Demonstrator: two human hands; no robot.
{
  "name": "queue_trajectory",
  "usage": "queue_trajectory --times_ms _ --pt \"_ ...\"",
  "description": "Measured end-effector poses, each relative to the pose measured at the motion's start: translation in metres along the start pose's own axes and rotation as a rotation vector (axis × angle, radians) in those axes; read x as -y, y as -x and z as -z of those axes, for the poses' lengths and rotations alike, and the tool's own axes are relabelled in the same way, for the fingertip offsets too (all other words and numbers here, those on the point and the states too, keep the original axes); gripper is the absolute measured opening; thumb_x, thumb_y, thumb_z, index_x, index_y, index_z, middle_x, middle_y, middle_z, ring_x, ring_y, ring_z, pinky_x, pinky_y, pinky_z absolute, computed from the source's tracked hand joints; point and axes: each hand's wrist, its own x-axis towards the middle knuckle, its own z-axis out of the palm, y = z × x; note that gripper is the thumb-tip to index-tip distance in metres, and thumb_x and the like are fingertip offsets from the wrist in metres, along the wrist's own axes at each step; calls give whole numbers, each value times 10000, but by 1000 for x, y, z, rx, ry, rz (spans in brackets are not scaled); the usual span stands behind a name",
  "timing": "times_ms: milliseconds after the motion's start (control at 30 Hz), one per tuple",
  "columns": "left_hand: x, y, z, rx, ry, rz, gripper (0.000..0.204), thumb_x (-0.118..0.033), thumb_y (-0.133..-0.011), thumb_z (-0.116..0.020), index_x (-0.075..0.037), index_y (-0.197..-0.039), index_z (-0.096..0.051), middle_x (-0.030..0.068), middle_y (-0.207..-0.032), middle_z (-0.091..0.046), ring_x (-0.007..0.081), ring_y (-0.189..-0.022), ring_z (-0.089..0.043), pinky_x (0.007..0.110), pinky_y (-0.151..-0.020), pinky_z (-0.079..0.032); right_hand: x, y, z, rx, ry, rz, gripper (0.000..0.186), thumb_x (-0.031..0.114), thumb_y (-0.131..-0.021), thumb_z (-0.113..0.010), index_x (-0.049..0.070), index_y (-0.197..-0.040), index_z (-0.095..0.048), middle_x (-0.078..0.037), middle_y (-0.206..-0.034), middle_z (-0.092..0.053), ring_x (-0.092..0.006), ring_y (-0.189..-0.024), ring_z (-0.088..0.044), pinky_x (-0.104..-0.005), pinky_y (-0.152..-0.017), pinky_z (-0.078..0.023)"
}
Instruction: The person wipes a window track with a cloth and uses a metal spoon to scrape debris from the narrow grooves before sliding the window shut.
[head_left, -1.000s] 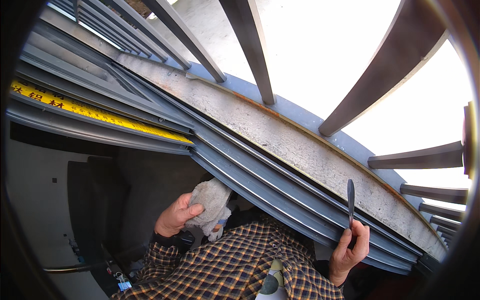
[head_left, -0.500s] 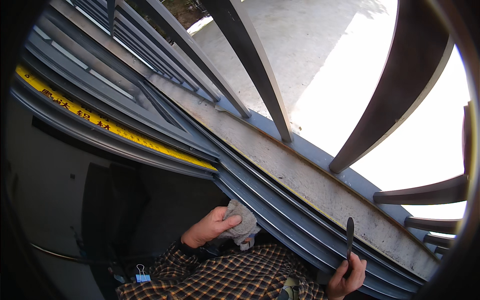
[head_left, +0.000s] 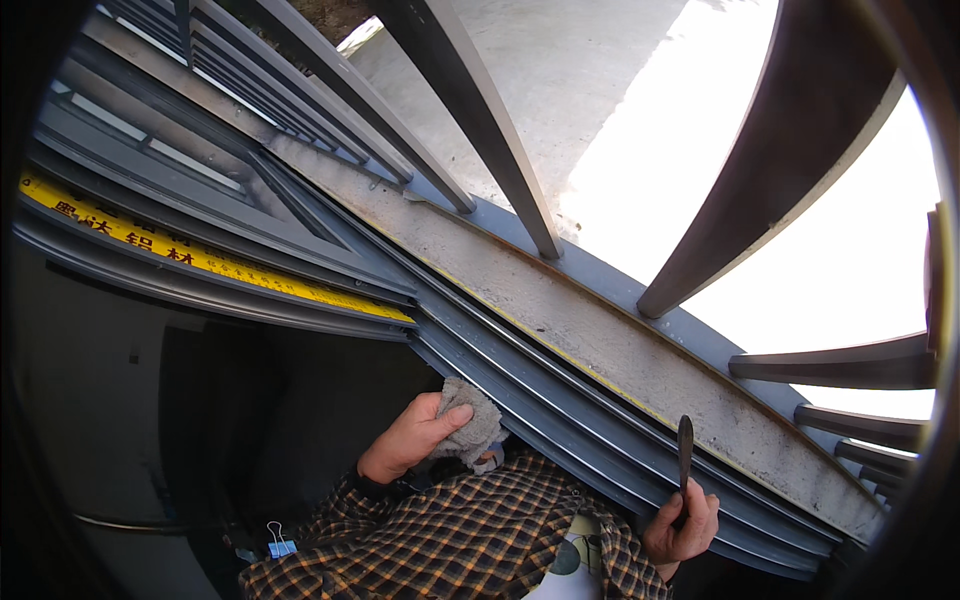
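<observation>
A crumpled grey cloth (head_left: pixel 472 430) is bunched in my left hand (head_left: pixel 412 436), thumb pressed on top of it. It is held just on the near side of the sliding-window track (head_left: pixel 530 400), beside the corner where the sash meets the track; whether it touches cannot be seen. Further right, my right hand (head_left: pixel 684 526) is closed around a slim dark tool (head_left: pixel 685 448) with a flat rounded tip. The tool stands nearly upright in front of the track's ribs, with its lower end hidden in my fingers. Its exact kind does not show.
Beyond the track runs a dusty concrete sill (head_left: pixel 560 330), bordered by dark metal railing bars (head_left: pixel 520 180). A sash frame with a yellow printed strip (head_left: pixel 220 265) lies at left, above dark glass (head_left: pixel 280 400). A blue binder clip (head_left: pixel 282 548) sits by my checked sleeve.
The whole view has shifted a little, so the window, railing and both hands sit slightly further left and up. Both grips stay the same, and my hands have barely moved relative to the track.
</observation>
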Motion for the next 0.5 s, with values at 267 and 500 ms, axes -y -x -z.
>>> queue_trajectory --times_ms 267,500 --pt "-29 -16 38 -185 -89 -161 313 -228 -990 -515 47 -1139 -531 149 -951 -662 228 -776 -673 346 -668 -582 8 -30 -65 -8 -170 46 259 26 -702 -727 31 -955 -672 -25 -623 -500 -191 -487 -485 -308 -438 -398" --pt "-34 -31 61 -282 -106 -266 293 -226 -992 -534 28 -1136 -512 117 -999 -636 196 -846 -639 337 -767 -531 8 -47 -94 -36 -280 50 165 63 -720 -739 33 -838 -628 -42 -642 -479 -186 -539 -535 -305 -474 -432"
